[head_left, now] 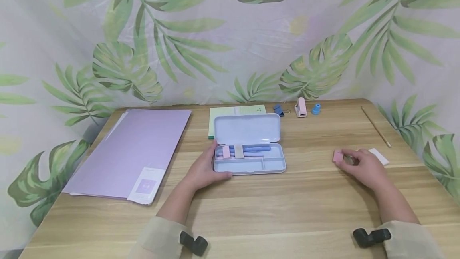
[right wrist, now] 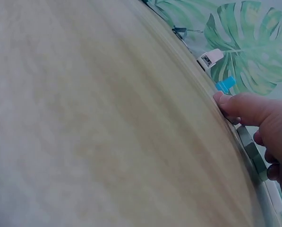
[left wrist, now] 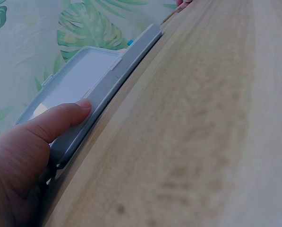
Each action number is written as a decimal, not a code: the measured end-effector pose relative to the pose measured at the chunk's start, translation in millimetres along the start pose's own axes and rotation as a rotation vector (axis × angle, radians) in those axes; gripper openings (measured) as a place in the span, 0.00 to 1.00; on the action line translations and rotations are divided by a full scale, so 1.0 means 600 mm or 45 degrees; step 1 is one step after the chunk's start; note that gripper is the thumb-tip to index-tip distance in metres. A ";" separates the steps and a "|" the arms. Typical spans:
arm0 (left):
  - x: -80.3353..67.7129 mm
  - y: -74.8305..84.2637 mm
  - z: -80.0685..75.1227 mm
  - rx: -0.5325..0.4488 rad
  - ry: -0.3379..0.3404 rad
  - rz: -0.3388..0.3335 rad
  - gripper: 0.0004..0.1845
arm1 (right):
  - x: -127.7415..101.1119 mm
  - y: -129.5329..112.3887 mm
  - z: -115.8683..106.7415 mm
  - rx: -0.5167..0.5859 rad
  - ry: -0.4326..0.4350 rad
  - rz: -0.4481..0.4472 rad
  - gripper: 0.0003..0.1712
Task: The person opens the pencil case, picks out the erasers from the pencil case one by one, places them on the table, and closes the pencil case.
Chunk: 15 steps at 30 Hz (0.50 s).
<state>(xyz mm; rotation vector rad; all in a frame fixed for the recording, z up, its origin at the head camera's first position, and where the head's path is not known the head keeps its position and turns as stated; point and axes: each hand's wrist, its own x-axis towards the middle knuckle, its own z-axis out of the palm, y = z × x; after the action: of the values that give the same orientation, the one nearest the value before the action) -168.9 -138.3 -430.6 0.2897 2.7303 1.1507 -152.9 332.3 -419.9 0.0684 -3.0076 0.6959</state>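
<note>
- My left hand (head_left: 205,171) grips the near-left corner of the open pencil case (head_left: 249,159) at the middle of the desk (head_left: 287,207); I judge its smooth shell rigid, light and slippery.
- My right hand (head_left: 363,167) curls over a small pink eraser (head_left: 338,156) well to the right, probably soft, grippy and best pinched by its sides.
</note>
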 end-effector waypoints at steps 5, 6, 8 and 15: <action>0.000 -0.002 0.000 0.008 0.001 -0.001 0.67 | 0.000 -0.007 -0.001 0.027 -0.015 0.009 0.37; 0.000 -0.002 0.000 0.010 0.001 -0.002 0.67 | 0.001 -0.010 -0.001 0.047 -0.013 0.006 0.37; 0.000 -0.002 0.001 0.014 0.002 0.003 0.67 | 0.004 -0.020 0.000 0.095 -0.006 -0.006 0.37; 0.001 -0.004 0.001 0.006 0.003 0.012 0.67 | 0.026 -0.086 0.020 0.196 -0.059 -0.050 0.37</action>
<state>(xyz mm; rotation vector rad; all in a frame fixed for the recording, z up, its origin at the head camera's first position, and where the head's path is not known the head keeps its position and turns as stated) -169.8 -139.1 -432.9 0.3025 2.7370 1.1485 -165.9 280.3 -407.3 0.1514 -2.9813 0.9328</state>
